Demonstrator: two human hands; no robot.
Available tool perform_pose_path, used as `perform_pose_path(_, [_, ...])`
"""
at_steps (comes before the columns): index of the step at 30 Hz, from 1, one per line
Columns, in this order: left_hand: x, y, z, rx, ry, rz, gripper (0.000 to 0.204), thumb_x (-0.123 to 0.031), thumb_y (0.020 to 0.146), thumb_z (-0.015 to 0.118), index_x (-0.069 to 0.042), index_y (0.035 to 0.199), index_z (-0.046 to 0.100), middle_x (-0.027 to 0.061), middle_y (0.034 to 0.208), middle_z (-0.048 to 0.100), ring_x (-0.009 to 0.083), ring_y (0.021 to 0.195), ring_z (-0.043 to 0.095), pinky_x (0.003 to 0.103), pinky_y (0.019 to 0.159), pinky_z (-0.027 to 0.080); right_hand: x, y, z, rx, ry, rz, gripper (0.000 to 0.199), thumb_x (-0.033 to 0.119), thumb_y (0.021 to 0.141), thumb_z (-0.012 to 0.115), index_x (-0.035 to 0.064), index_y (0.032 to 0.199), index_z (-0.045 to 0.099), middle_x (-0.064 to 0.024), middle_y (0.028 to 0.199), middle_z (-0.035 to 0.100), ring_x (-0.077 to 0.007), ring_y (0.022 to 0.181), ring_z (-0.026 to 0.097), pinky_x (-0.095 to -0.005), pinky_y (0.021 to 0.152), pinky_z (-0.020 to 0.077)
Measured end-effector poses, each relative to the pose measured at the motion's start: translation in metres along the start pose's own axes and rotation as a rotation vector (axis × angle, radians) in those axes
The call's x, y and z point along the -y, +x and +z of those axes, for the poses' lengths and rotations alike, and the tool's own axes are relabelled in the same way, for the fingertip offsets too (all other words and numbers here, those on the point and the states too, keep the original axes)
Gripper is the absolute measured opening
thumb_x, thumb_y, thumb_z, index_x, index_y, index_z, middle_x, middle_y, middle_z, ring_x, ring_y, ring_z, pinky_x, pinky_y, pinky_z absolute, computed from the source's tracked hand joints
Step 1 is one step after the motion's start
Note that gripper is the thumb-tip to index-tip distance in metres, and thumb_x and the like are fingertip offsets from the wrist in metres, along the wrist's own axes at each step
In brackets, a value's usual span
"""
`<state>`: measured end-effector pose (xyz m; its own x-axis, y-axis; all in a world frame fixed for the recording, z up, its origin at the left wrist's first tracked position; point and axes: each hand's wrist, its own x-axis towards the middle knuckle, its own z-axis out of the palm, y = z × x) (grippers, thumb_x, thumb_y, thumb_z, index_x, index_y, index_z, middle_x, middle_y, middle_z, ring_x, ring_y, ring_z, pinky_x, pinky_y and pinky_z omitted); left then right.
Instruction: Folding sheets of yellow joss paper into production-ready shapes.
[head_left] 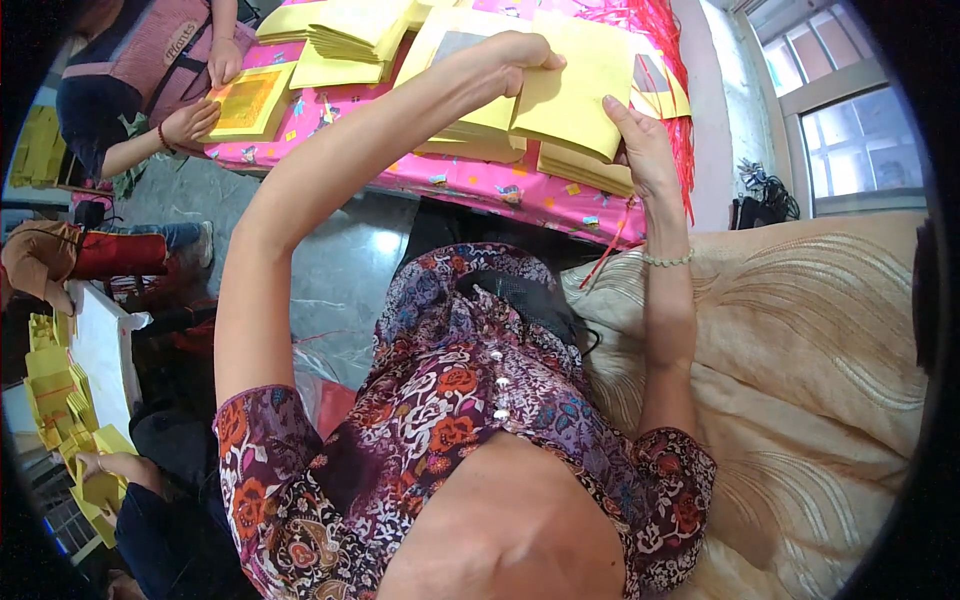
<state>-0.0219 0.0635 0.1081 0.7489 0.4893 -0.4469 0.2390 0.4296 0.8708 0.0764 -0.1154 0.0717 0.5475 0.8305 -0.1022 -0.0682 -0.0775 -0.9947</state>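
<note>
the left hand (510, 60) is closed in a pinch on the upper edge of a yellow paper sheet (570, 90), thumb and fingers pressed together on it. the right hand (640, 145) holds the same sheet at its lower right corner, fingers mostly straight behind the paper and the thumb against its edge. the sheet hangs between the two hands, raised above the table (480, 180), which is covered by a pink patterned cloth. just under the sheet lie stacks of yellow paper (580, 170), and a larger pile of yellow sheets (345, 35) sits farther back on the table. a bead bracelet (667, 260) circles the right wrist. at the far left end of the table, another person's hands (205, 95) rest on a yellow sheet with an orange square (248, 100). to the right lies a beige cushion (800, 350). at the lower left, a third person's hand (90, 465) touches more yellow paper (60, 390).
</note>
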Motion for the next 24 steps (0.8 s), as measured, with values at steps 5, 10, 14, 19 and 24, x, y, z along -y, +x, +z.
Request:
perform_pose_path(5, [-0.001, -0.002, 0.005, -0.014, -0.007, 0.039, 0.026, -0.006, 0.092, 0.054, 0.004, 0.116, 0.051, 0.0163, 0.107, 0.060, 0.0254, 0.097, 0.062, 0.038, 0.088, 0.051, 0.011, -0.016, 0.008, -0.025, 0.060, 0.033, 0.040, 0.039, 0.095, 0.055, 0.0009, 0.101, 0.065, -0.0059, 0.083, 0.069, -0.0105, 0.065, 0.065, -0.0212, 0.050, 0.0516])
perform_pose_path(10, [-0.008, -0.007, 0.006, 0.006, -0.014, 0.000, 0.026, -0.007, 0.093, 0.054, 0.004, 0.116, 0.051, 0.0164, 0.107, 0.060, 0.0256, 0.098, 0.062, 0.040, 0.087, 0.051, 0.007, -0.018, 0.001, 0.049, -0.010, 0.014, 0.038, 0.037, 0.096, 0.055, 0.0006, 0.103, 0.065, -0.0066, 0.084, 0.069, -0.0113, 0.068, 0.067, -0.0196, 0.049, 0.0509])
perform_pose_path(14, [-0.004, 0.000, 0.005, -0.021, 0.022, 0.044, 0.026, -0.007, 0.093, 0.054, 0.005, 0.115, 0.052, 0.0173, 0.108, 0.060, 0.0267, 0.099, 0.061, 0.042, 0.087, 0.050, 0.009, -0.018, 0.004, 0.023, -0.045, -0.001, 0.036, 0.035, 0.096, 0.055, 0.0002, 0.101, 0.065, -0.0060, 0.081, 0.068, -0.0112, 0.067, 0.067, -0.0193, 0.048, 0.0500])
perform_pose_path(19, [-0.004, -0.006, 0.012, -0.016, -0.035, 0.030, 0.028, -0.007, 0.093, 0.054, 0.006, 0.117, 0.051, 0.0186, 0.111, 0.059, 0.0280, 0.100, 0.061, 0.041, 0.088, 0.049, 0.007, -0.025, 0.007, -0.079, -0.035, -0.026, 0.035, 0.034, 0.097, 0.054, 0.0011, 0.097, 0.066, -0.0046, 0.074, 0.066, -0.0080, 0.057, 0.062, -0.0182, 0.046, 0.0462])
perform_pose_path(24, [0.000, -0.001, 0.006, -0.001, -0.056, 0.021, 0.027, -0.006, 0.093, 0.053, 0.007, 0.116, 0.052, 0.0177, 0.112, 0.060, 0.0272, 0.103, 0.059, 0.039, 0.093, 0.047, 0.004, -0.026, 0.010, -0.045, -0.080, -0.065, 0.035, 0.037, 0.099, 0.050, 0.0040, 0.099, 0.063, -0.0028, 0.067, 0.063, -0.0049, 0.049, 0.055, -0.0177, 0.044, 0.0435])
